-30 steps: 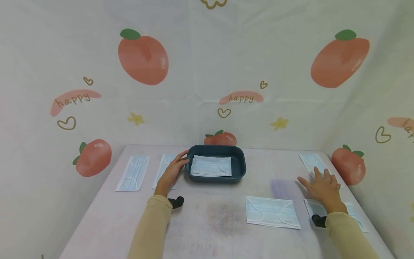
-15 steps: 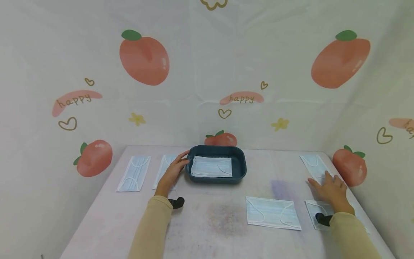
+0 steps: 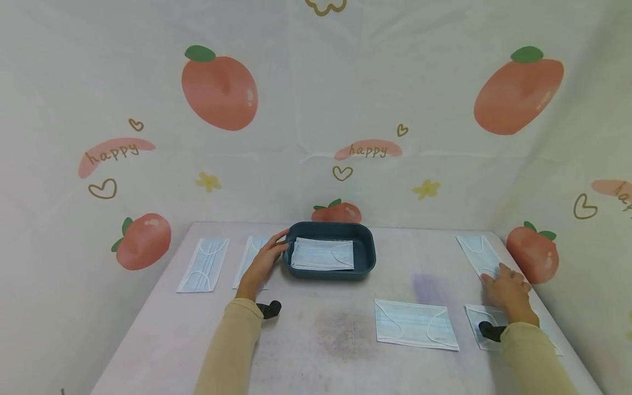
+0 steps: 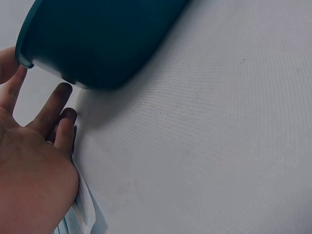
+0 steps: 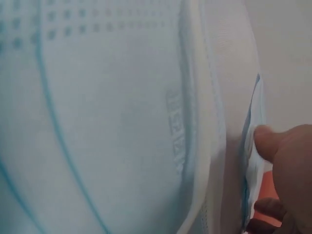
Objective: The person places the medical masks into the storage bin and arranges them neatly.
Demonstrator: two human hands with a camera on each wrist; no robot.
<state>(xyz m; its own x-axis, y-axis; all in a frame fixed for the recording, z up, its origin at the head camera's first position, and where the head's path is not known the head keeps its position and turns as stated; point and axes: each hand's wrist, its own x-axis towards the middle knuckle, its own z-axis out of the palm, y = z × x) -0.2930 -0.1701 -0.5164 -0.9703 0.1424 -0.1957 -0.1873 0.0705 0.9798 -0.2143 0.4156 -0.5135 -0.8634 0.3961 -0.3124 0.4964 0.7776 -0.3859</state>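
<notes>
My left hand (image 3: 260,269) rests at the left end of a dark teal tray (image 3: 364,252), its fingers extended along the rim. In the left wrist view, fingertips touch the outside of the tray's wall. A small stack of pale blue face masks (image 3: 321,255) lies inside the tray. At the far right, my right hand (image 3: 508,291) grips the near end of a face mask (image 3: 478,249). In the right wrist view, the thumb presses that mask's (image 5: 252,161) edge, with curled fingers at its other side. A second mask (image 3: 486,317) lies partly hidden under my right wrist.
One mask (image 3: 415,323) lies crosswise at the front right of the pale table (image 3: 316,367). At the left are another mask (image 3: 203,265) and one partly covered by my left hand (image 3: 245,260). A printed fabric backdrop (image 3: 296,109) rises behind the table.
My right hand has moved right and down onto the far-right mask, and its spread fingers have drawn in on the mask's near end. The left hand and tray stay in place.
</notes>
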